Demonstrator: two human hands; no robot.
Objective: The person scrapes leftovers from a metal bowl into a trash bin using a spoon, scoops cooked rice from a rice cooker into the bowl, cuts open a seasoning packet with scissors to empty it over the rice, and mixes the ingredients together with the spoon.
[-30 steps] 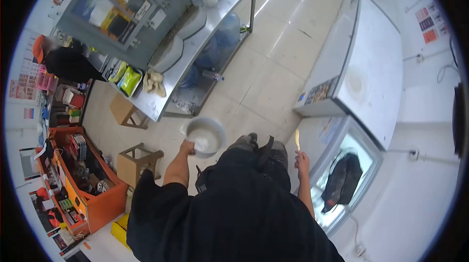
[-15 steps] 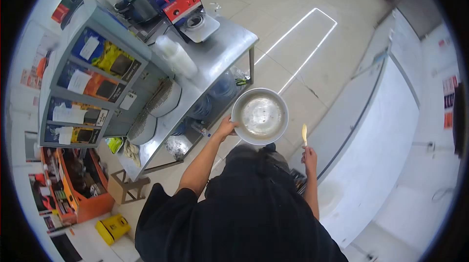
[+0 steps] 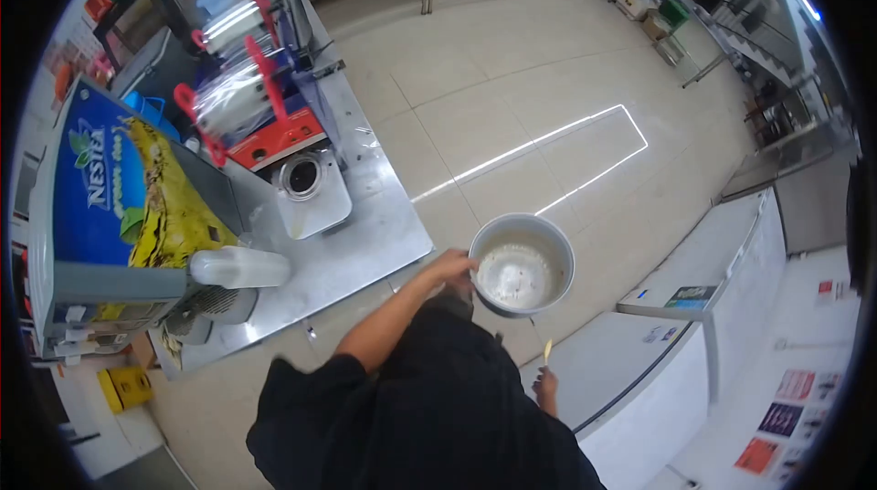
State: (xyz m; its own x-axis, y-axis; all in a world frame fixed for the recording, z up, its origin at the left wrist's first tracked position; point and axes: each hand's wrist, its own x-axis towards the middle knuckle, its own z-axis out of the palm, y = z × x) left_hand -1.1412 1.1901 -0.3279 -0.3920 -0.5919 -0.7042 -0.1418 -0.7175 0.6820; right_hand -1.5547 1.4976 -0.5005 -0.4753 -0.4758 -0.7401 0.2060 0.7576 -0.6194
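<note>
Centrally, ahead of the black shirt (image 3: 411, 408) at one o'clock, a round metal bowl (image 3: 522, 267) is held, mouth upward, without a long axis. Its rim is gripped at nine o'clock by the left hand (image 3: 453, 267), presumably so the right hand (image 3: 545, 386) is spared. By that hand a pale spatula (image 3: 547, 351) is gripped, toward the bowl's six o'clock, its long axis pointed roughly to twelve.

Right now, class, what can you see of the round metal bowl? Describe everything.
The deep, round bowl looks like silvery metal, with a rim around its open top, which faces the viewer. Inside, its shiny bottom shows small dark specks. The left hand grips its side, holding it above the tiled floor.
</note>
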